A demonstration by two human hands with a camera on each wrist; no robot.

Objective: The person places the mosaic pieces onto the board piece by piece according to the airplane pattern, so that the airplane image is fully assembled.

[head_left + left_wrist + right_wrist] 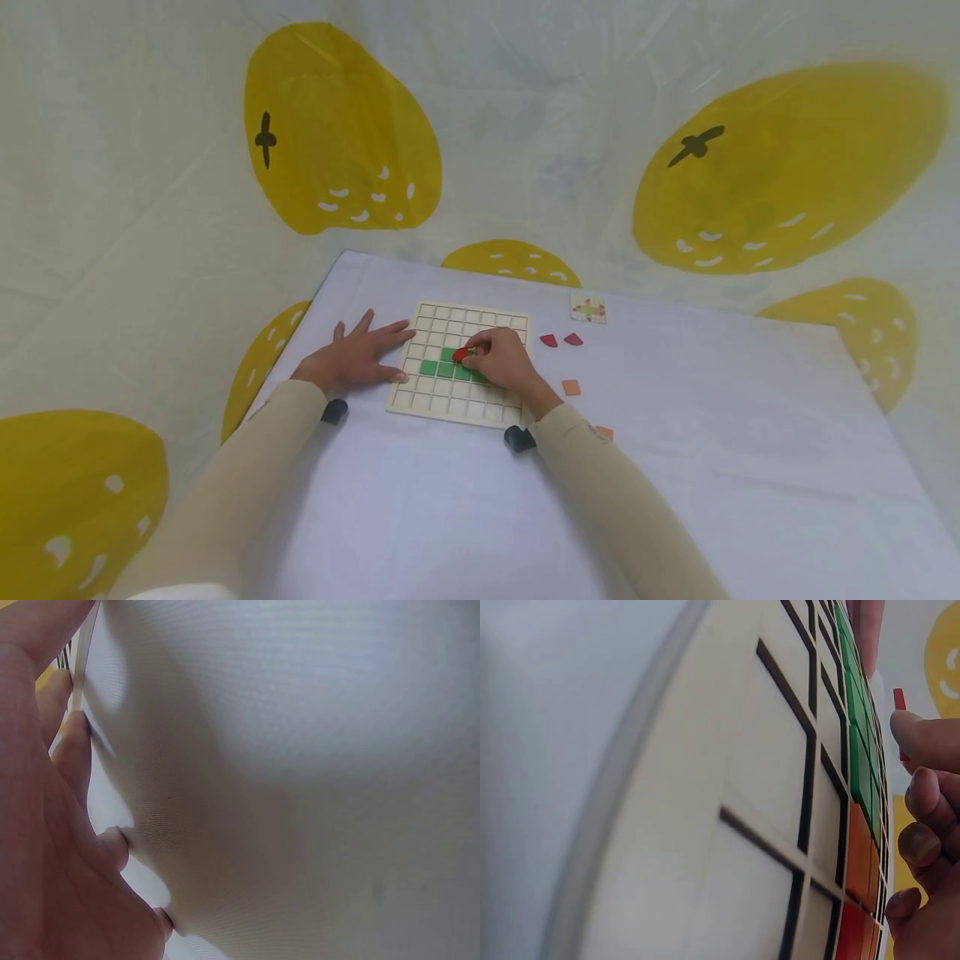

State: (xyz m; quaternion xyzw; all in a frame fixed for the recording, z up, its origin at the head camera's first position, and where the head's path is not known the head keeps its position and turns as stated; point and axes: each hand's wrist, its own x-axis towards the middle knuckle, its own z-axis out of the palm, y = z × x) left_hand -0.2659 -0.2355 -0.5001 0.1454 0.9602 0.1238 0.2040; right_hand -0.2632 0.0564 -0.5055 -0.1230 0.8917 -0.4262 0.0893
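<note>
A pale grid board lies on the white cloth, with green square tiles set in its middle cells. My right hand pinches a small red piece between thumb and fingers, just over the green tiles. In the right wrist view, orange tiles and a red piece sit in cells nearer the wrist, an area the right hand covers in the head view. My left hand is spread flat at the board's left side, its thumb and fingertips at the edge.
Right of the board lie two red fan-shaped pieces and an orange square tile. Another orange tile is partly hidden by the right sleeve. A small pattern card lies toward the back edge. Fabric printed with yellow fruit hangs behind.
</note>
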